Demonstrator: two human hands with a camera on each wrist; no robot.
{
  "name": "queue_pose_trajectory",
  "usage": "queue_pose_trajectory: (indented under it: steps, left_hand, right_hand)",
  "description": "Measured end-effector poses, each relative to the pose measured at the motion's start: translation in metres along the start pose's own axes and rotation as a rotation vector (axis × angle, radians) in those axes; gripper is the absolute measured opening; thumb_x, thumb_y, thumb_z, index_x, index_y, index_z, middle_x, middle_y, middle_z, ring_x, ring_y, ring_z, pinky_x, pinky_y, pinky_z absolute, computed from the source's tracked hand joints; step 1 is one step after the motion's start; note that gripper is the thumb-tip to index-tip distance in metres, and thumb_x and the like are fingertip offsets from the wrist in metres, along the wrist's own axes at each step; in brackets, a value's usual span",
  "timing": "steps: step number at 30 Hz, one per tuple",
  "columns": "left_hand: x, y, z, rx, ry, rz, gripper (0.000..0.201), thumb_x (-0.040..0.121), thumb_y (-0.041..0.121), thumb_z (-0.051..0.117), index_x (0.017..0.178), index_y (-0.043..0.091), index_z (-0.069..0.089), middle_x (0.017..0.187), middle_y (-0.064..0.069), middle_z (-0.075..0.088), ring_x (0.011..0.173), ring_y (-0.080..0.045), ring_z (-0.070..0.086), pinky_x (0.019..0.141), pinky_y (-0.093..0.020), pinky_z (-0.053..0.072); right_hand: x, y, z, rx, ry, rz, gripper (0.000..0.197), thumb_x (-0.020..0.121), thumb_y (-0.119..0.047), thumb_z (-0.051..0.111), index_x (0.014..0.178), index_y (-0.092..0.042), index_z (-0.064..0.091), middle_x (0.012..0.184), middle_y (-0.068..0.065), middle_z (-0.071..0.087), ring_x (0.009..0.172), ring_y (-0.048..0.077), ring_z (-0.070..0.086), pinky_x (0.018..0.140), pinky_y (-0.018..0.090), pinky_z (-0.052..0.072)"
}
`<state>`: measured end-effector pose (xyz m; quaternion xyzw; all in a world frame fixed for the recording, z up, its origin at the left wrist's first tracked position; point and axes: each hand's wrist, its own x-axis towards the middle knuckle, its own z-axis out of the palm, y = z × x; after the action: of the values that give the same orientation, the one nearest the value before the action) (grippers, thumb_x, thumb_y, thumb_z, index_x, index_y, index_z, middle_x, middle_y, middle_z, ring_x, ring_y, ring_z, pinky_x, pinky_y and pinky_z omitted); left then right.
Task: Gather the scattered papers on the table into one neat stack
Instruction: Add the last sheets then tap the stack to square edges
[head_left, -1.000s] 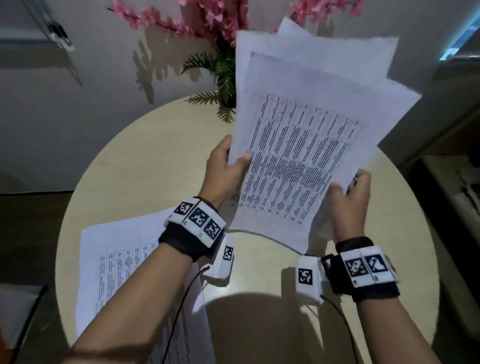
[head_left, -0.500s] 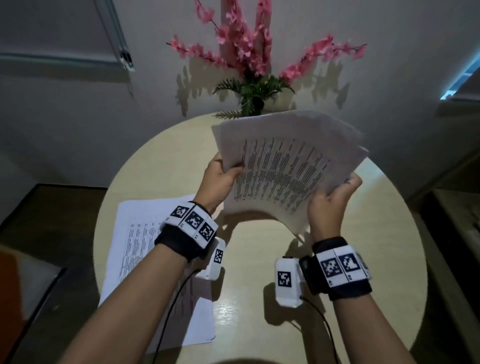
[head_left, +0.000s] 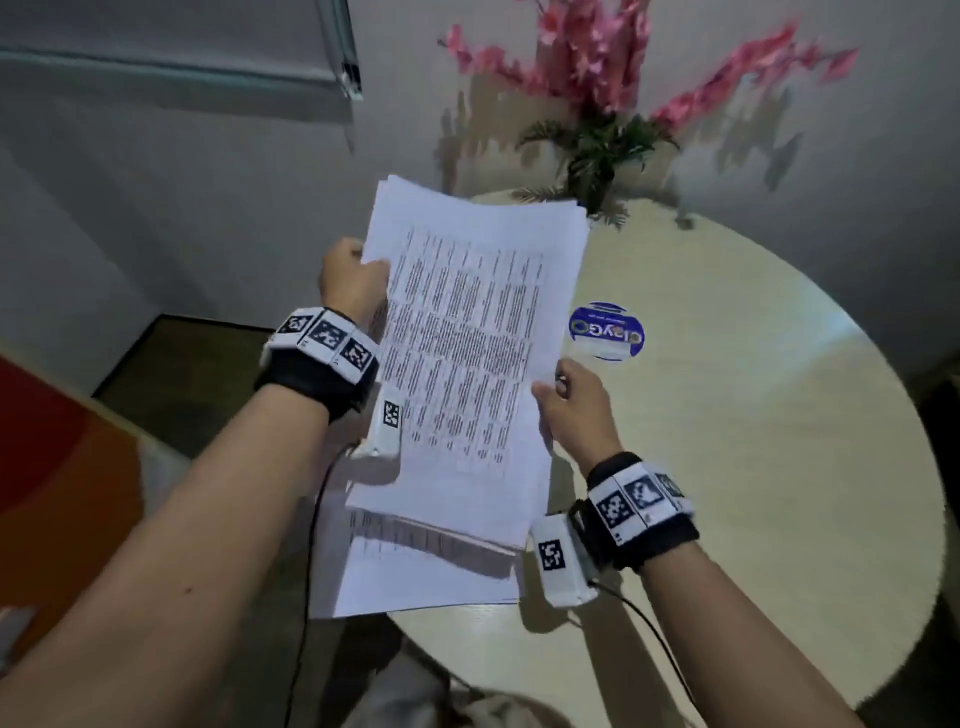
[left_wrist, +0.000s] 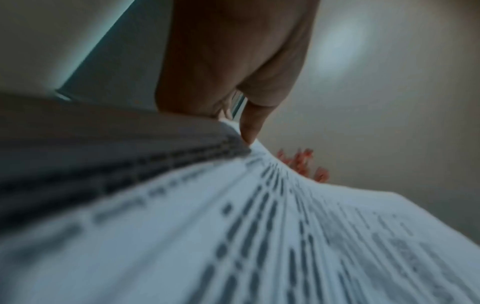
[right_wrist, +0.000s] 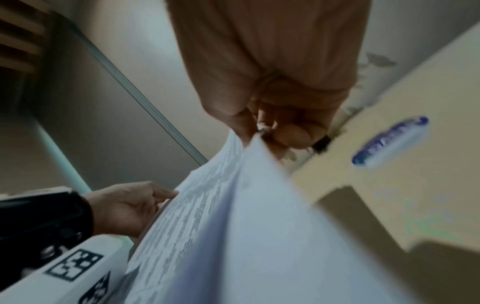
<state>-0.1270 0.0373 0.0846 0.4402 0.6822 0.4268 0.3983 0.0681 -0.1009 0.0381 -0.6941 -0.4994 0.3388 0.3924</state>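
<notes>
A bundle of printed white papers (head_left: 467, 332) hangs above the left part of the round beige table (head_left: 753, 441). My left hand (head_left: 353, 275) grips its upper left edge, thumb on top. My right hand (head_left: 571, 400) pinches its right edge between thumb and fingers. In the left wrist view the thumb (left_wrist: 250, 127) presses the papers (left_wrist: 259, 236). In the right wrist view the fingers (right_wrist: 291, 131) pinch the sheets (right_wrist: 233, 226). Another printed sheet (head_left: 415, 571) lies flat on the table under the bundle, at the table's left edge.
A vase of pink flowers with green leaves (head_left: 597, 104) stands at the table's far edge by the wall. A round blue and white sticker (head_left: 606, 331) lies on the table right of the papers. Cables trail from both wrist units. Dark floor lies left.
The fanned, upright papers have been squared into a tighter bundle and carried left and down, over the sheet lying on the table. Both hands kept their hold. The sticker has come into view.
</notes>
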Motion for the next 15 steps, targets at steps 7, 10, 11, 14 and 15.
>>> queue_pose_trajectory:
  steps: [7, 10, 11, 14, 15]
  left_hand:
    - [0.001, -0.096, -0.031, 0.395, -0.167, -0.217, 0.021, 0.087, -0.005, 0.039, 0.092, 0.002, 0.058, 0.096, -0.020, 0.058, 0.090, -0.038, 0.054, 0.072, -0.019, 0.051]
    - [-0.008, -0.122, -0.033, 0.556, -0.257, -0.302, 0.039, 0.085, 0.005, 0.051, 0.123, -0.004, 0.051, 0.129, -0.025, 0.054, 0.119, -0.038, 0.052, 0.097, -0.039, 0.045]
    - [-0.013, -0.128, -0.032, 0.630, -0.269, -0.328, 0.044, 0.083, 0.012, 0.056, 0.123, -0.005, 0.050, 0.132, -0.025, 0.051, 0.121, -0.039, 0.050, 0.098, -0.040, 0.044]
    - [-0.029, -0.137, -0.025, 0.729, -0.291, -0.389, 0.062, 0.082, 0.030, 0.066, 0.129, -0.003, 0.043, 0.143, -0.022, 0.032, 0.131, -0.039, 0.037, 0.105, -0.042, 0.038]
    - [-0.033, -0.137, -0.021, 0.717, -0.299, -0.391, 0.064, 0.083, 0.030, 0.066, 0.130, -0.004, 0.041, 0.144, -0.022, 0.030, 0.131, -0.039, 0.035, 0.106, -0.042, 0.037]
  right_hand:
    - [-0.012, 0.051, 0.070, -0.239, -0.063, 0.298, 0.035, 0.085, -0.006, 0.052, 0.062, -0.014, 0.027, 0.071, 0.003, 0.030, 0.066, 0.020, 0.033, 0.053, 0.028, 0.022]
    - [-0.019, 0.056, 0.079, -0.352, -0.071, 0.401, 0.015, 0.087, -0.014, 0.055, 0.098, -0.003, 0.051, 0.112, 0.014, 0.041, 0.103, 0.030, 0.044, 0.081, 0.037, 0.042]
    - [-0.022, 0.057, 0.081, -0.398, -0.078, 0.430, 0.032, 0.088, -0.018, 0.055, 0.114, -0.002, 0.048, 0.125, 0.015, 0.038, 0.115, 0.032, 0.039, 0.092, 0.040, 0.040]
    - [-0.027, 0.056, 0.087, -0.448, -0.079, 0.450, 0.047, 0.087, -0.025, 0.054, 0.126, -0.001, 0.041, 0.137, 0.014, 0.031, 0.125, 0.033, 0.031, 0.099, 0.042, 0.036]
    - [-0.028, 0.056, 0.088, -0.433, -0.087, 0.458, 0.045, 0.088, -0.023, 0.053, 0.124, 0.000, 0.041, 0.136, 0.014, 0.031, 0.124, 0.033, 0.032, 0.099, 0.042, 0.036]
